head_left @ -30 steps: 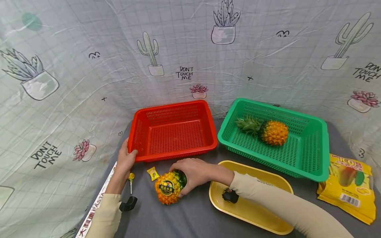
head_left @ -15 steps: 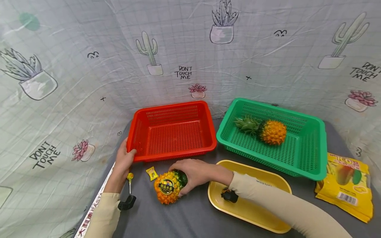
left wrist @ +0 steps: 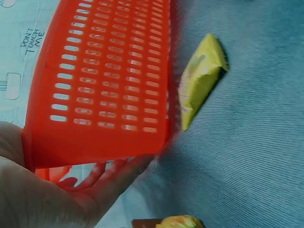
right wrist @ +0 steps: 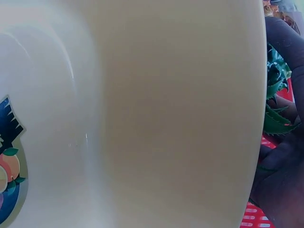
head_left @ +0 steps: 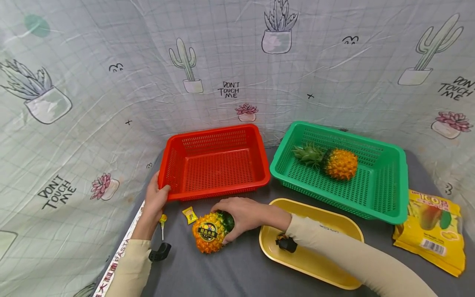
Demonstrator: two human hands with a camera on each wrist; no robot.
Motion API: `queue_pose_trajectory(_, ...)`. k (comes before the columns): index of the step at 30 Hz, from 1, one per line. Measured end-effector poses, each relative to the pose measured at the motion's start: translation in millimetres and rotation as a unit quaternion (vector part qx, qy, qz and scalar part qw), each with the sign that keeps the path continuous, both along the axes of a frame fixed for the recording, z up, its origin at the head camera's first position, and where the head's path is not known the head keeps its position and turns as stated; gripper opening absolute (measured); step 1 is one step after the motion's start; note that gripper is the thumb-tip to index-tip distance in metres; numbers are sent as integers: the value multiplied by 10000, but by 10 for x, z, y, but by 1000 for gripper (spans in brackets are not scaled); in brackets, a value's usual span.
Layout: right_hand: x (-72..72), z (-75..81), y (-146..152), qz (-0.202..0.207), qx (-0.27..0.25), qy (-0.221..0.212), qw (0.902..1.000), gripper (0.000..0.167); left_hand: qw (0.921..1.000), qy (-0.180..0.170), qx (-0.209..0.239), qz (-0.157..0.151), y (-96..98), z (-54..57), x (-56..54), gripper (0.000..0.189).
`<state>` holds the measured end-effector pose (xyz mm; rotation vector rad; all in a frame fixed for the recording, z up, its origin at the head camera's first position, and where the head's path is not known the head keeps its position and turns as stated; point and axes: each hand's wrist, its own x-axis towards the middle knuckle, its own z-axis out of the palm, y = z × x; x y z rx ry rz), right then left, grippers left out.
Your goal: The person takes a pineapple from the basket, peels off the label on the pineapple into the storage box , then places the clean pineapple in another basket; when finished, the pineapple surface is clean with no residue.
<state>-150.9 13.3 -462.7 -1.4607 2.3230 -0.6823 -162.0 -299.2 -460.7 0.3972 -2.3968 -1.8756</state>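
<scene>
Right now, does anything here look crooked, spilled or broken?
Nothing looks spilled or broken. Slightly askew, perhaps: the red basket and green basket sit at different angles. A lollipop and candy lie loose outside both.

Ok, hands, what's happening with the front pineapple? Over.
Left hand holds red basket. Right hand grips front pineapple. Candy packet close beside it, maybe in the way.

Red basket [head_left: 219,171], centre-left: looked like glossy perforated plastic. Green basket [head_left: 365,185], right of centre: same. Yellow tray [head_left: 304,260], lower right, was smooth, shiny plastic. Lower-centre pineapple [head_left: 208,234] had rough, knobbly skin. Worktop [head_left: 222,274] wore matt ribbed cloth.
</scene>
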Motion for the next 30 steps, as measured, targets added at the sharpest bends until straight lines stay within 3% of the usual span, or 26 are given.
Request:
queue_pose_trajectory(5,-14,-9,4,-38,0,-14,10000,82,9993,-185,10,319,24,-22,29,67)
queue_pose_trajectory(8,-4,1,11,-60,13,-28,10000,83,9982,-364,318,348,17,-33,78,66)
queue_pose_trajectory(11,8,1,19,-42,-7,-33,10000,83,9970,-459,572,259,8,-44,148,67)
queue_pose_trajectory(18,1,-3,62,-82,-79,-84,9999,84,9958,-223,884,-79,30,-2,323,81)
queue_pose_trajectory(22,-16,-2,72,-104,-119,-137,9998,84,9937,-314,1079,-43,56,40,443,93)
queue_pose_trajectory(27,-13,-5,57,-133,-77,-129,9998,86,9934,-727,889,-22,76,53,609,104)
queue_pose_trajectory(30,1,-11,41,-134,-15,-91,9999,87,9936,-936,621,-149,84,42,714,99)
